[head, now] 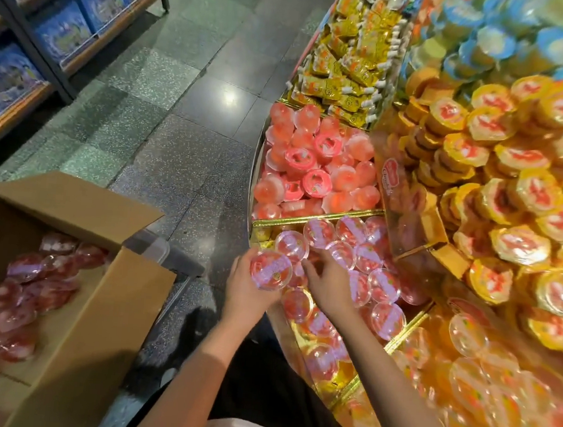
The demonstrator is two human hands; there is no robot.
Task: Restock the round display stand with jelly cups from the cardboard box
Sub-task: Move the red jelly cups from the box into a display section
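While the open brown cardboard box (60, 281) at the lower left holds many red jelly cups with clear lids, the restocking looks to be in its middle stretch, judged from the single head view. The left hand (248, 289) has its grip closed around one clear-lidded red jelly cup (270, 269), held at the near edge of the round tiered display stand with gold-trimmed dividers (317, 215), just above the compartment of matching red cups (369, 256). The right hand (330, 281) reaches into that same compartment with fingers loosely bent over the cups lying there; whether its grip holds anything I cannot tell. That compartment already carries a fair layer of cups, yet gold floor shows at its near-left corner, so there is room for more. Neighbouring sections hold pink dome-shaped jellies (316, 161), yellow sachets (352, 68) and orange-lidded cups (516, 187). As for writing, a clear plastic divider panel (408, 205) bears a red oval label whose script is too blurred to read surely; the cup lids carry pinkish printing that is not legible.
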